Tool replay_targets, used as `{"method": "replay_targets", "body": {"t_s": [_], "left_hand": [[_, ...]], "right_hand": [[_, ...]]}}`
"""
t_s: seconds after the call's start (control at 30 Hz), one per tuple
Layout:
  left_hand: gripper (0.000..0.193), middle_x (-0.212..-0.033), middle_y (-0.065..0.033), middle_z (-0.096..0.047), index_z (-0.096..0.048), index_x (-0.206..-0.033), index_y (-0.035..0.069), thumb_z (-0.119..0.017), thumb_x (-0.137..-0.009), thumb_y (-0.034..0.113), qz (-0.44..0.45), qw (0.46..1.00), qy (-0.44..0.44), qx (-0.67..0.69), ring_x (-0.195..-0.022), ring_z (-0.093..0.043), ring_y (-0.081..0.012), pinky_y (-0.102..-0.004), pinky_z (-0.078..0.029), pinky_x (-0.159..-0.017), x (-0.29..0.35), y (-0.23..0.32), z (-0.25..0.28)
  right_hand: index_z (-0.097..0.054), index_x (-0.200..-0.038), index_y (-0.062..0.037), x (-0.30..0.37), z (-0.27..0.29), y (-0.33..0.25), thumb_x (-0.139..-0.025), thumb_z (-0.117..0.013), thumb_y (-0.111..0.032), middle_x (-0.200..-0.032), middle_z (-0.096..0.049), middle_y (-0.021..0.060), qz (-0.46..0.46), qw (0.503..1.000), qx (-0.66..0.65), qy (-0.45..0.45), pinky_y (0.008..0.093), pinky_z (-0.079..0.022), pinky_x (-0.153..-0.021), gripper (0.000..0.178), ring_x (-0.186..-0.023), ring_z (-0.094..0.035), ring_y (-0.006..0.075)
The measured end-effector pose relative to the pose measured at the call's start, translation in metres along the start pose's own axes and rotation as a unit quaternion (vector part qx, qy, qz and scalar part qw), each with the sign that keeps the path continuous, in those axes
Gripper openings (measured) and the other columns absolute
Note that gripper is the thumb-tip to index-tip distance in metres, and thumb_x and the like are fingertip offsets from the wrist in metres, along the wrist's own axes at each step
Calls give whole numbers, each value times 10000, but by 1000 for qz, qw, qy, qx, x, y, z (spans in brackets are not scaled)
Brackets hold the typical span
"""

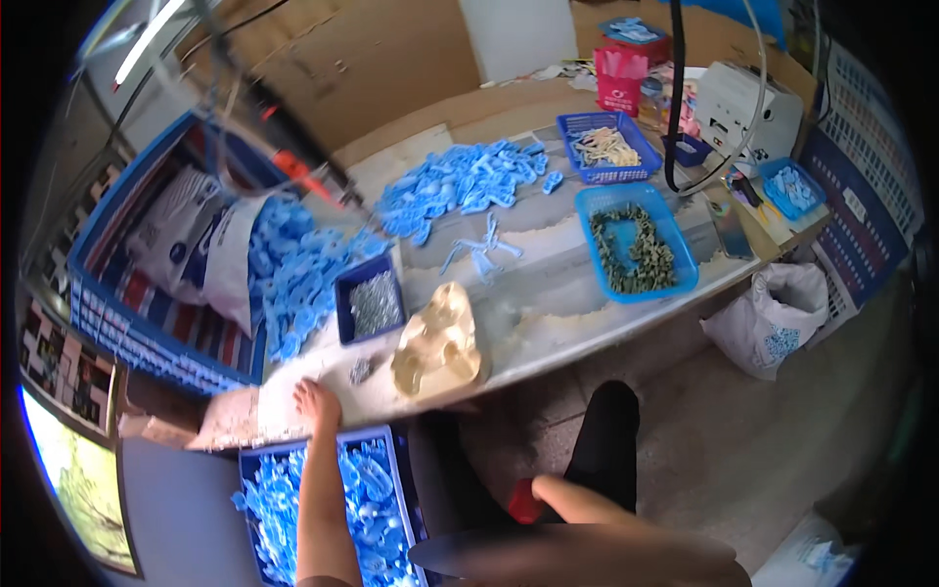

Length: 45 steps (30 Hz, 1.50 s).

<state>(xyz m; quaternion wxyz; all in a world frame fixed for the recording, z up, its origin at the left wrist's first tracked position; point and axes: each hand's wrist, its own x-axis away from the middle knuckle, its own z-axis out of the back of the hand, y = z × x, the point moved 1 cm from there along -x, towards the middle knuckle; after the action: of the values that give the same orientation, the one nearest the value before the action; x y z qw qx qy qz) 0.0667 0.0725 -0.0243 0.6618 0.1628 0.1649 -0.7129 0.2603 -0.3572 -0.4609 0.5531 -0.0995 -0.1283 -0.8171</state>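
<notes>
Left grip [318, 401] apart at bench [518, 342] edge, gap before small blue tray [375, 338]; right grip [545, 487], by red object [524, 502], unclear.

The left forearm [325, 499] stretches up from the lower edge, the left hand [316, 402] empty with its fingers slightly spread. The right forearm [592, 506] slants leftward between the thighs; the right hand [544, 487] is too small to read.

Small white lettering [618, 99] stands on the pink bag [621, 68].
</notes>
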Motion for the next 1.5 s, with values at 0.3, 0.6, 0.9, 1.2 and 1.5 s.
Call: {"method": "replay_targets", "body": {"t_s": [0.3,0.6,0.9,1.2,1.5], "left_hand": [[289,-1084,-193,-546,-535,-1120,34,-466,-969,271,34,994,-82,70,-1064,-480,-391,-508,-318,-1014,25,-59,65],[296,-1117,-201,-539,-515,-1125,15,-444,-937,233,42,988,-110,101,-1096,-463,-381,-506,-314,-1010,22,-27,66],[282,-1115,-152,-572,-555,-1140,48,-524,-908,205,37,977,-75,198,-1113,-490,-345,-478,-316,-1022,31,-42,72],[229,-1184,-130,-573,-537,-1160,-4,-570,-956,95,-23,883,-38,468,-1141,-525,-263,-377,-370,-1056,21,-51,75],[142,-891,-118,-662,-578,-945,3,-560,-875,-120,-251,804,-56,536,-836,-647,-225,-325,-512,-800,27,11,140]], "right_hand": [[-648,-1268,-137,144,-125,8,-914,-579,-180,-1250,-659,109,93,987,-117,-56,463,-465,-1004,363,-1154,-612,297],[-623,-1294,-129,67,-38,-73,-936,-556,-196,-1267,-645,122,123,957,-239,-113,449,-452,-1019,370,-1179,-594,300],[-599,-1319,-121,-75,110,-30,-957,-533,-212,-1285,-631,134,186,934,-250,-176,435,-439,-1034,378,-1203,-576,303],[-580,-1303,-60,-28,493,79,-997,-520,-279,-1224,-649,186,341,842,-268,-320,403,-463,-1002,382,-1171,-601,319],[-667,-998,-28,-214,671,173,-944,-610,-232,-867,-706,98,144,878,-403,215,361,-514,-692,219,-813,-665,186]]}}
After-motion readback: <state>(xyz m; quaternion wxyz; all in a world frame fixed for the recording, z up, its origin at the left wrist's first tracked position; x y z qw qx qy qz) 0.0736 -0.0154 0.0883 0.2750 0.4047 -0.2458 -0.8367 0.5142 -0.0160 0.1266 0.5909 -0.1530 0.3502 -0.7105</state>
